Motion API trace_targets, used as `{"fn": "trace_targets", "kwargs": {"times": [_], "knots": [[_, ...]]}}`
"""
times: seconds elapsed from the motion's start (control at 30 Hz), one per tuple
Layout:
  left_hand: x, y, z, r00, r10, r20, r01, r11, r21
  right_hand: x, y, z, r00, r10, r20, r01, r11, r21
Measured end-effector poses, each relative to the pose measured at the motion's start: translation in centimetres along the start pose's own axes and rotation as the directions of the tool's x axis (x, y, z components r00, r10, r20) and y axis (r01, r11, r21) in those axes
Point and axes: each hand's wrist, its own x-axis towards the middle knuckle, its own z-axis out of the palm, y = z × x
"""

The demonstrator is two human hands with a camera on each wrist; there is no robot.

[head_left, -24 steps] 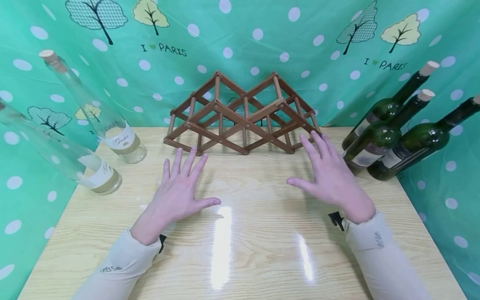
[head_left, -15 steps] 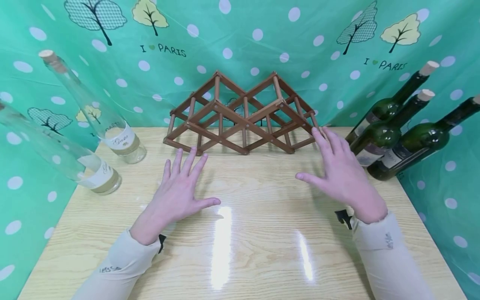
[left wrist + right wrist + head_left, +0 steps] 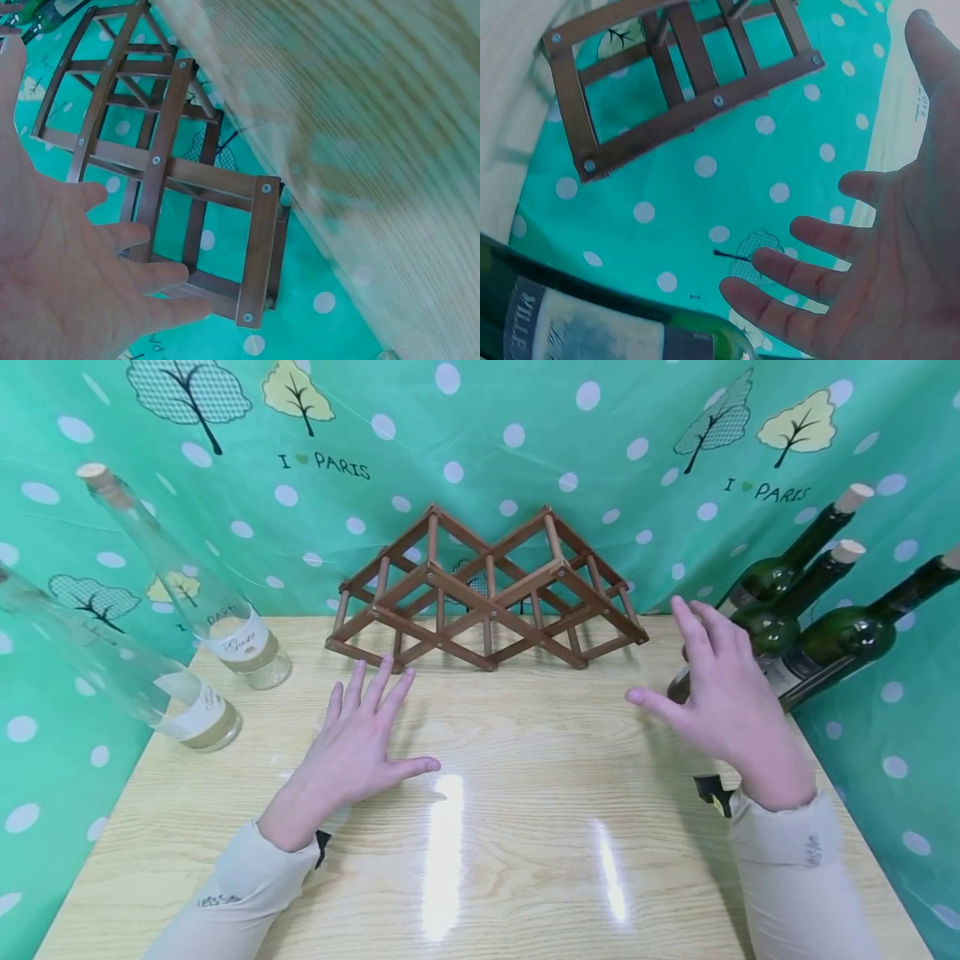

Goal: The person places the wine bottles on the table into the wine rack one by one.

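Observation:
A brown wooden lattice rack (image 3: 483, 593) stands at the back of the light wooden table (image 3: 480, 827); it also shows in the left wrist view (image 3: 165, 172) and the right wrist view (image 3: 682, 90). My left hand (image 3: 360, 739) lies flat on the table in front of the rack, fingers spread, holding nothing. My right hand (image 3: 723, 693) hovers open above the table's right side, fingers straight, close to three dark green corked bottles (image 3: 817, 610). One green bottle's label (image 3: 592, 326) sits just under that hand in the right wrist view.
Two clear corked bottles (image 3: 180, 602) lean at the table's left edge. A teal polka-dot cloth (image 3: 517, 435) with tree prints covers the wall behind and both sides.
My right hand has moved right, from the rack's right end toward the green bottles, staying open. The left hand has not moved.

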Motion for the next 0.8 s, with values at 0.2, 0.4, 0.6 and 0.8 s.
{"fn": "trace_targets", "kwargs": {"times": [0.2,0.4,0.6,0.8], "knots": [[-0.1,0.1,0.0,1.000,-0.003,0.004,0.003,1.000,-0.009,-0.4,0.8,-1.1,0.997,0.002,-0.072,-0.002,1.000,-0.003],[-0.2,0.1,0.0,1.000,-0.006,0.007,0.006,1.000,-0.023,-0.9,1.4,-2.1,0.991,0.043,-0.129,-0.040,0.999,0.022],[-0.2,0.2,0.2,1.000,-0.004,-0.003,0.004,1.000,-0.026,-1.3,2.3,-2.8,0.973,0.115,-0.198,-0.106,0.993,0.054],[-0.2,0.2,0.3,1.000,-0.005,-0.010,0.004,1.000,-0.028,-1.5,3.0,-2.8,0.948,0.146,-0.284,-0.130,0.989,0.075]]}}
